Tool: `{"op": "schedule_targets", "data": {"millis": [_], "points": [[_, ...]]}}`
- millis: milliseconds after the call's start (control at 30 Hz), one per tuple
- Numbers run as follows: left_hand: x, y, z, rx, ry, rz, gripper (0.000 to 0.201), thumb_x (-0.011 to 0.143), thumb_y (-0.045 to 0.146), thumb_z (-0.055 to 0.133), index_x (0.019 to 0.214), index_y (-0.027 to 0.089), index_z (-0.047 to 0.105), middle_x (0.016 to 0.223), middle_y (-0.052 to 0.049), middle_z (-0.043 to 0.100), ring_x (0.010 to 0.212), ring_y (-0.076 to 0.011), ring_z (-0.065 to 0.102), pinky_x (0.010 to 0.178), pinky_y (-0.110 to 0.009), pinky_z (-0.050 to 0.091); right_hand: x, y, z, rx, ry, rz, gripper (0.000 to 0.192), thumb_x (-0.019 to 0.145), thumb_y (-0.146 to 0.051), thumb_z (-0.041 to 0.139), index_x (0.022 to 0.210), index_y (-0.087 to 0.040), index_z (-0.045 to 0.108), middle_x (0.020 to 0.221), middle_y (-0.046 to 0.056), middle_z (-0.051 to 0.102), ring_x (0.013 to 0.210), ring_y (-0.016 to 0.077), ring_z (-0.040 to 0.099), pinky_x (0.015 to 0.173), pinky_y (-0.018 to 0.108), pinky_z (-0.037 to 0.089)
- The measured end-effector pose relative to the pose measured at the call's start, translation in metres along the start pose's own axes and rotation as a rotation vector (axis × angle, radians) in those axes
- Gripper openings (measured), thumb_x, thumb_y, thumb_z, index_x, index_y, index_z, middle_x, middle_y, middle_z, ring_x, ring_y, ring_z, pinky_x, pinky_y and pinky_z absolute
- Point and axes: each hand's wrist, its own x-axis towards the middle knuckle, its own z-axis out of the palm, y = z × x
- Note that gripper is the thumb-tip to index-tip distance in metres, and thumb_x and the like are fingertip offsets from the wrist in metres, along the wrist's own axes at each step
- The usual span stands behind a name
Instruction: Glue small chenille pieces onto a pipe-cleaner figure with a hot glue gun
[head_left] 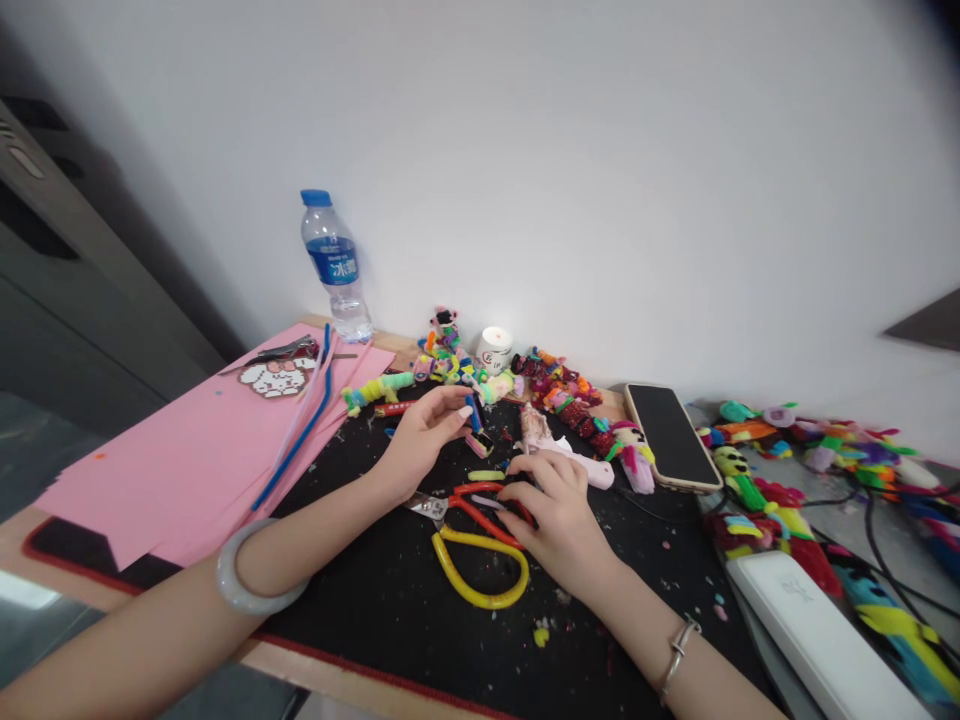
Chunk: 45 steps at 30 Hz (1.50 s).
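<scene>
My left hand (pixel 429 440) is closed, pinching a short blue pipe-cleaner piece (pixel 474 412) between thumb and fingers above the black mat. My right hand (pixel 559 515) hovers with curved fingers apart, over the red handle of the scissors (pixel 480 592); their other handle is yellow. By its fingertips lies a short lilac piece (pixel 487 502); whether they touch it is unclear. Just beyond, a yellow-green piece (pixel 487 476) lies on the mat. Behind the right hand is a pale pink hot glue gun (pixel 589 466), its front end smeared brown.
Pink sheets (pixel 187 440) carry blue and lilac pipe cleaners on the left. A water bottle (pixel 334 265), white cup (pixel 495 350) and colourful pipe-cleaner figures (pixel 570 395) stand along the wall. A phone (pixel 671 435), white box-shaped device (pixel 821 635), cables and more figures are at right.
</scene>
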Motion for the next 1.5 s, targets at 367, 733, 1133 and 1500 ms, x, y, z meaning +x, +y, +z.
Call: {"op": "schedule_targets", "data": {"millis": [367, 733, 1133, 1500], "points": [[-0.003, 0.0, 0.003, 0.041, -0.049, 0.0, 0.025, 0.076, 0.028, 0.067, 0.098, 0.018, 0.059, 0.088, 0.0, 0.06, 0.064, -0.012, 0.064, 0.071, -0.032, 0.053, -0.001, 0.002, -0.007, 0.073, 0.284, 0.01, 0.012, 0.087, -0.015, 0.052, 0.088, -0.022, 0.062, 0.082, 0.002, 0.07, 0.082, 0.0167, 0.062, 0.077, 0.032, 0.047], [-0.009, -0.01, 0.003, 0.185, -0.207, -0.004, 0.02, 0.074, 0.022, 0.069, 0.091, 0.019, 0.059, 0.084, 0.0, 0.061, 0.077, -0.0141, 0.063, 0.074, -0.028, 0.05, 0.0, 0.004, -0.015, 0.13, 0.398, 0.021, 0.014, 0.086, -0.012, 0.055, 0.086, -0.022, 0.064, 0.081, 0.003, 0.07, 0.078, 0.0172, 0.065, 0.075, 0.033, 0.052], [-0.015, -0.005, 0.007, 0.234, -0.313, -0.034, 0.02, 0.072, 0.016, 0.069, 0.087, 0.017, 0.055, 0.079, 0.003, 0.059, 0.068, -0.0077, 0.06, 0.064, -0.019, 0.047, -0.002, 0.006, -0.014, 0.064, 0.438, -0.133, 0.025, 0.082, -0.002, 0.057, 0.1, -0.018, 0.064, 0.088, 0.008, 0.07, 0.083, 0.0181, 0.063, 0.075, 0.036, 0.051], [-0.018, -0.001, 0.01, 0.243, -0.346, -0.067, 0.022, 0.071, 0.018, 0.071, 0.085, 0.017, 0.053, 0.083, 0.002, 0.059, 0.074, -0.0102, 0.065, 0.066, -0.018, 0.048, -0.005, 0.008, -0.009, 0.044, 0.38, -0.172, 0.032, 0.079, 0.0, 0.058, 0.106, -0.018, 0.061, 0.089, 0.008, 0.065, 0.083, 0.0195, 0.059, 0.073, 0.037, 0.049]]}}
